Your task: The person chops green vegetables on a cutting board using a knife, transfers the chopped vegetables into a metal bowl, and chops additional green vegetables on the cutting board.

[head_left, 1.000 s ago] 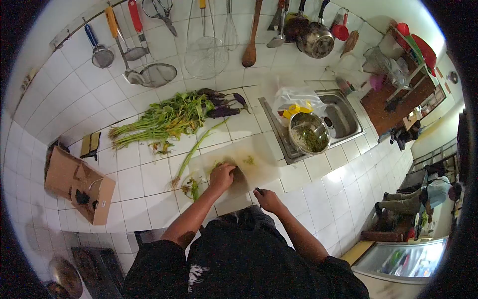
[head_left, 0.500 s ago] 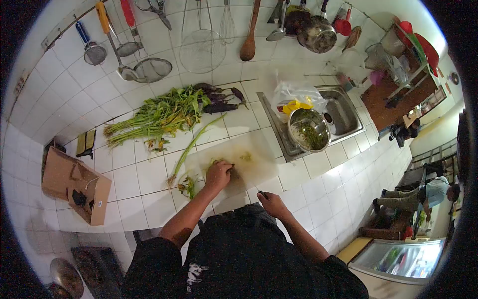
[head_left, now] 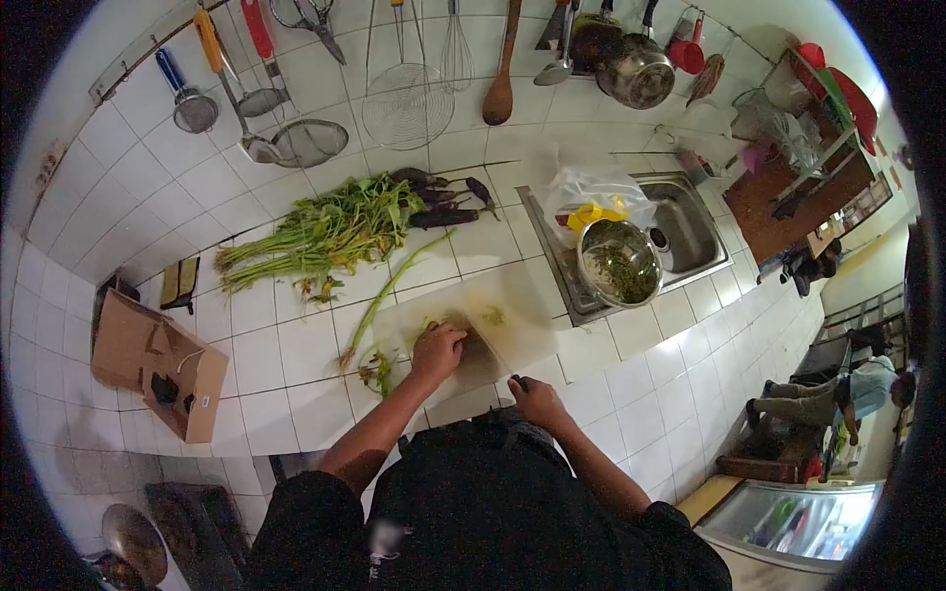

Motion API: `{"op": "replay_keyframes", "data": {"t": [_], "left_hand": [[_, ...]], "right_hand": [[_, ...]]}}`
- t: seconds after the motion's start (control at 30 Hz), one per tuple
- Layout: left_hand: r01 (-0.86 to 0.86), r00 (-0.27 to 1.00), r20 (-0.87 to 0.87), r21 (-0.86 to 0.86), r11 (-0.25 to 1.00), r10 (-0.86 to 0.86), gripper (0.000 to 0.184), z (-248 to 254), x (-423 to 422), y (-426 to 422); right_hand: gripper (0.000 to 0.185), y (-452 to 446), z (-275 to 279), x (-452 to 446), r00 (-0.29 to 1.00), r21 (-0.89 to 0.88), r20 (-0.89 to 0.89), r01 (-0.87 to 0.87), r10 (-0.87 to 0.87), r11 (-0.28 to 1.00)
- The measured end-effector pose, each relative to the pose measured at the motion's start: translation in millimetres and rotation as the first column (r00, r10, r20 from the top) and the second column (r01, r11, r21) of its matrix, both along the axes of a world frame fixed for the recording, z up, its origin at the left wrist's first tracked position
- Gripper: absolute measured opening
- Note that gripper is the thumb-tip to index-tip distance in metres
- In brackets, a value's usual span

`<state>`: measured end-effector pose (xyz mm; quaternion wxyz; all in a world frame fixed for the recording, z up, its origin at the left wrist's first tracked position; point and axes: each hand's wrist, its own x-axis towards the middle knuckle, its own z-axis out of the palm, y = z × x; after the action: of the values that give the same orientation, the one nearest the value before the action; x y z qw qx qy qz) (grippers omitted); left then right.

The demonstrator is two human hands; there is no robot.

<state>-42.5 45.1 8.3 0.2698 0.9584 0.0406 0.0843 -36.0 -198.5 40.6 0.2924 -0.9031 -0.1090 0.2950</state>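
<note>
My left hand [head_left: 439,352] is closed and pressed down on the pale cutting board [head_left: 527,340]. A bit of green vegetable stalk [head_left: 430,323] sticks out from under it; the rest is hidden by my fingers. My right hand [head_left: 539,404] grips a knife [head_left: 516,380] by its black handle, near the board's front edge, the thin blade pointing toward the chopped greens [head_left: 493,315]. To the left lie one long green stalk [head_left: 389,291] and some trimmed leaves [head_left: 376,372]. Farther back rests a bunch of leafy greens [head_left: 325,231].
Purple eggplants [head_left: 439,212] lie behind the greens. A steel bowl [head_left: 619,264] of cut greens stands by the sink [head_left: 690,231], near a plastic bag [head_left: 596,192]. At left is an open cardboard box [head_left: 158,364]. Utensils hang on the wall. Another person [head_left: 838,389] stands far right.
The view has shifted slightly, so the counter appears a little to the right. My left hand stays on the board; my right hand still holds the knife, its blade now showing more clearly.
</note>
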Motion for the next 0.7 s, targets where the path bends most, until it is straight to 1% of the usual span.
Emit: {"op": "replay_keyframes", "data": {"t": [0.13, 0.2, 0.3, 0.37, 0.43, 0.5, 0.6, 0.63, 0.67, 0.7], "left_hand": [[-0.017, 0.998, 0.06, -0.035, 0.999, 0.019, 0.019, -13, 1, -2], [-0.025, 0.996, 0.087, -0.047, 0.999, 0.029, 0.019, -15, -2, -1], [-0.021, 0.995, 0.095, 0.002, 1.0, 0.02, 0.019, -16, -4, 2], [0.002, 0.982, 0.187, 0.023, 1.0, -0.006, 0.018, -21, -3, 2], [0.005, 0.983, 0.182, 0.02, 1.0, -0.009, 0.017, -20, -3, 2], [0.014, 0.985, 0.173, 0.015, 1.0, -0.016, 0.016, -18, -2, 1], [0.025, 0.991, 0.133, -0.007, 1.0, -0.024, 0.015, -15, -1, 0], [0.007, 0.996, 0.091, -0.026, 1.0, -0.005, 0.016, -15, -1, 0], [-0.014, 0.999, 0.049, -0.042, 0.999, 0.016, 0.016, -15, 0, 0], [-0.018, 0.998, 0.051, -0.039, 0.999, 0.02, 0.016, -18, 0, 1]], "right_hand": [[0.051, -12, -10, 0, 0.998, 0.049, -0.059, 0.04, -0.037, 0.998], [0.052, -15, -14, -5, 0.999, 0.154, -0.019, 0.046, -0.044, 0.987], [0.053, -15, -15, -7, 0.998, 0.146, -0.065, 0.026, -0.016, 0.989], [0.052, -14, -10, -10, 0.997, 0.139, -0.069, 0.031, -0.022, 0.99], [0.052, -11, -4, -10, 0.997, 0.132, -0.072, 0.04, -0.03, 0.99], [0.051, -9, 0, -8, 0.999, 0.089, 0.007, -0.053, 0.053, 0.995], [0.052, -2, 4, -3, 0.999, 0.076, 0.01, -0.049, 0.048, 0.996], [0.052, -3, 0, -3, 0.999, 0.077, 0.01, -0.047, 0.047, 0.996], [0.052, -2, -7, 0, 1.0, 0.088, -0.013, -0.01, 0.011, 0.996], [0.052, -1, -6, 2, 0.999, 0.099, -0.036, 0.025, -0.021, 0.995]]}}
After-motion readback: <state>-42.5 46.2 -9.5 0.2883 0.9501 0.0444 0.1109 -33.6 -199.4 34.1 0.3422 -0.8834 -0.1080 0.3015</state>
